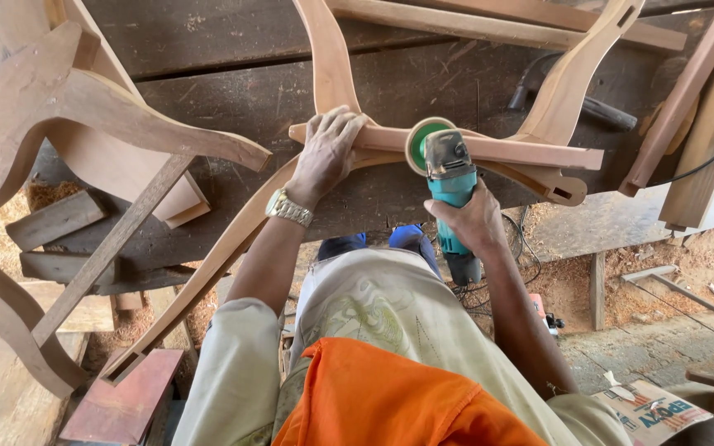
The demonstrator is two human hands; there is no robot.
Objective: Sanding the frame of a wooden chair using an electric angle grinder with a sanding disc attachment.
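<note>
Orange cloth (390,396) bunched at bottom centre, closest to lens, over pale trousers (373,306). Above it, at frame centre, teal angle grinder (451,186) gripped around its body by right hand (477,221), fingers fully wrapped; green sanding disc (423,144) pressed flat against pale wooden rail (497,149) of curved chair frame (332,66). Left hand (326,153), just left of disc, spread flat with fingers wide over rail where it meets curved upright; holding nothing, only bearing down on wood. Metal wristwatch (289,208) on left wrist. Chair frame lying across dark plank workbench (233,91), its long curved leg sweeping down to lower left of frame. Second curved upright (576,74) rising toward upper right. Upper left: another unfinished chair frame (51,116) with cabriole-style legs, tipped on bench edge. Right edge: straight timber lengths (704,124) leaning, black cable (704,165) trailing across them. Dark-handled hammer-like tool (597,107) on bench behind second upright, partly hidden. Below bench: sawdust-covered floor (671,272), loose black cord (522,248) near grinder tail. Lower left: reddish board (126,396) and wood offcuts (55,219). Lower right corner: printed cardboard packet (650,413).
</note>
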